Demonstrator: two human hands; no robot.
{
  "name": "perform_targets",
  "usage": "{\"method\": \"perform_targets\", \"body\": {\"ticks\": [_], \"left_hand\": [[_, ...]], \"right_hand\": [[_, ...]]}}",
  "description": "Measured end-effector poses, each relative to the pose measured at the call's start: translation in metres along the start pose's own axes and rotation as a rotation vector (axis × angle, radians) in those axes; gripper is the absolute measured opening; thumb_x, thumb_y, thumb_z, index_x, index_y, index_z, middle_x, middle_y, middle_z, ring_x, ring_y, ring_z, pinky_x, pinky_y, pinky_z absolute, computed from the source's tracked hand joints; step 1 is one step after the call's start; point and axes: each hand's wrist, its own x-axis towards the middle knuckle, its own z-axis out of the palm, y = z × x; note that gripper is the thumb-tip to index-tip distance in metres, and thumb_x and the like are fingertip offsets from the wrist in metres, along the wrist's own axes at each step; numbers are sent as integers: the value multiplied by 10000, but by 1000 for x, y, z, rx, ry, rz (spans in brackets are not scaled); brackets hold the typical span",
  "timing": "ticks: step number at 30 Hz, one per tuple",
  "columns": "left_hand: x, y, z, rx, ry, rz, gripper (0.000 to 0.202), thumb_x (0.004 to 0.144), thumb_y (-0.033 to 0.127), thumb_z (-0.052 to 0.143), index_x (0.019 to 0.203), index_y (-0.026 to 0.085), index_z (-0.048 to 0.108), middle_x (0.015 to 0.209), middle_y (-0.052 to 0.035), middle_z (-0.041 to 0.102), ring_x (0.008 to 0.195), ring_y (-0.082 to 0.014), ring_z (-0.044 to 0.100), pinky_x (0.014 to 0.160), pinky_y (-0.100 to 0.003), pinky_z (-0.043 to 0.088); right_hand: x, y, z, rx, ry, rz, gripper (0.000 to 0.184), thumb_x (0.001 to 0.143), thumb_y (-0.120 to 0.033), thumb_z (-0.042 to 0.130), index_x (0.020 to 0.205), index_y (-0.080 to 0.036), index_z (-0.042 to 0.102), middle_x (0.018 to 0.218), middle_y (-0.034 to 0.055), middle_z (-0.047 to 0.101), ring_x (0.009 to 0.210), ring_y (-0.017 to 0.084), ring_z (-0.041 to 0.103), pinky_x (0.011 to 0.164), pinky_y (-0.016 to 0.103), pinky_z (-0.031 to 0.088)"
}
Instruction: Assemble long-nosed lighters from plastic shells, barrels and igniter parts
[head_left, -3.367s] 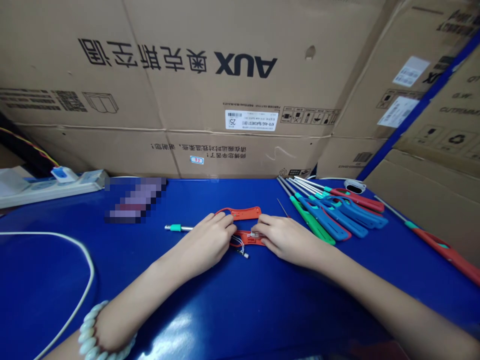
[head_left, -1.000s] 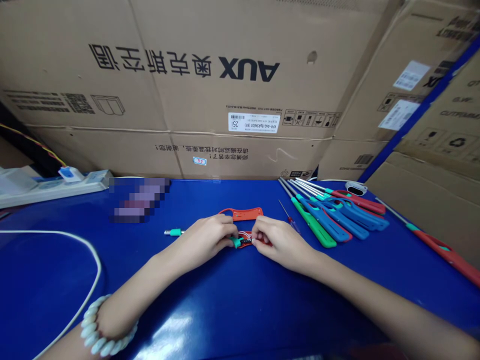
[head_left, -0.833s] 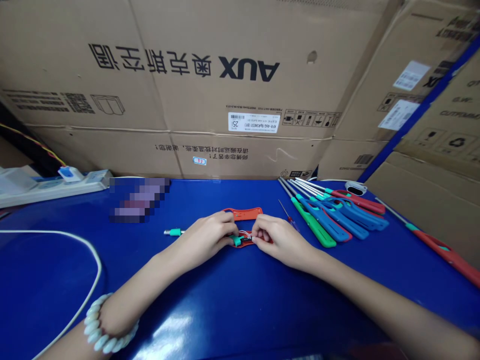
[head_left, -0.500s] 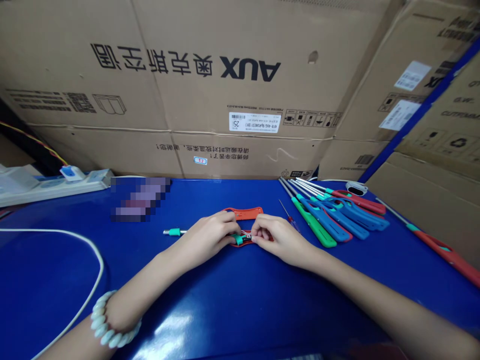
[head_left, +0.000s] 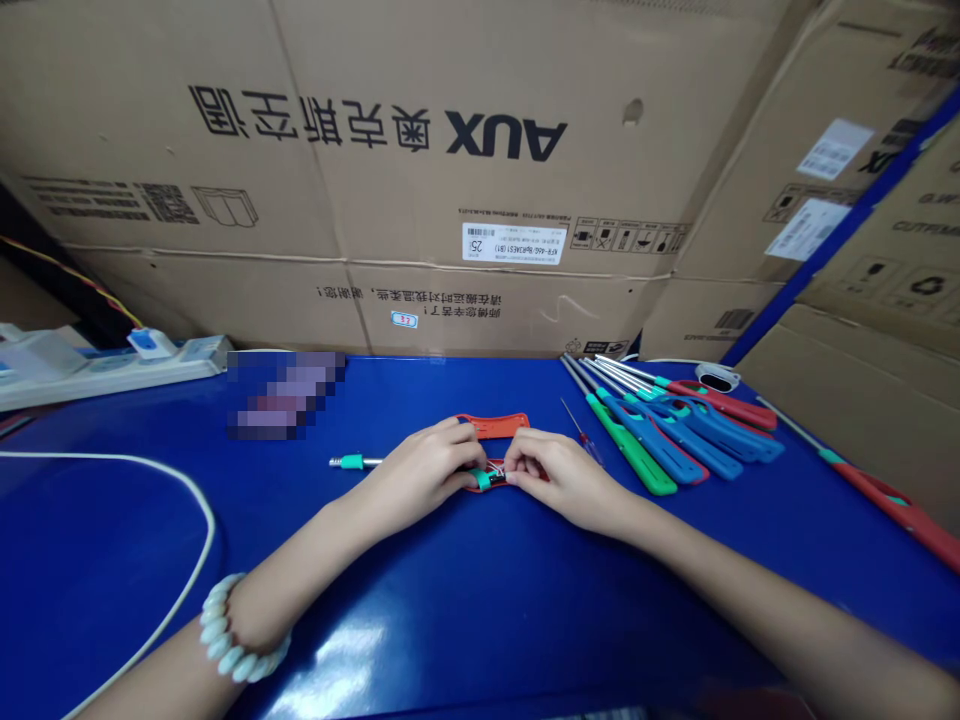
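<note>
An opened long-nosed lighter (head_left: 482, 484) lies on the blue table, its red shell half holding a green part, a small black part (head_left: 496, 479) and thin white wires. My left hand (head_left: 424, 468) is closed round its middle, fingertips at the green part; the metal nozzle (head_left: 352, 462) sticks out to the left. From the right, my right hand (head_left: 559, 478) pinches at the black part and wires, its fingertips hiding the exact contact. Just behind both hands lies a loose orange-red shell half (head_left: 501, 427), partly covered by the left fingers.
A screwdriver (head_left: 585, 436) lies right of my hands, beside several lighters, one green (head_left: 636, 458). Another red lighter (head_left: 892, 500) is at the far right. Cardboard (head_left: 420, 220) walls the back. On the left are a power strip (head_left: 180, 360) and a white cable (head_left: 202, 530).
The view has shifted slightly. Both hands stay at the lighter, with small finger movements; a little more of the black part and the wires shows between them.
</note>
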Motion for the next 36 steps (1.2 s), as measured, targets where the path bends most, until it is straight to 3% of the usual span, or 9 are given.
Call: {"method": "perform_targets", "body": {"ticks": [13,26,36], "left_hand": [[-2,4,2,5,-22,-32,132,882,126,501,892,193,614,954,-18,565,761,-132,571,671,-235,435],[-1,3,4,9,8,-42,160,896,134,468,908,185,619,910,-30,567,771,-145,579,677,-237,438],[-1,-2,5,-137,48,-32,123,891,118,498,909,172,607,919,-28,582,820,-149,570,733,-252,450]], "right_hand": [[0,-1,-6,-68,-52,-20,126,829,-65,573,766,-173,570,730,-41,543,611,84,489,604,202,364],[-1,1,2,-52,38,25,109,854,-95,555,781,-176,545,769,-17,559,645,105,493,601,216,361],[0,0,4,-54,65,79,117,820,-80,587,764,-177,553,714,-33,536,608,99,466,575,214,333]]}}
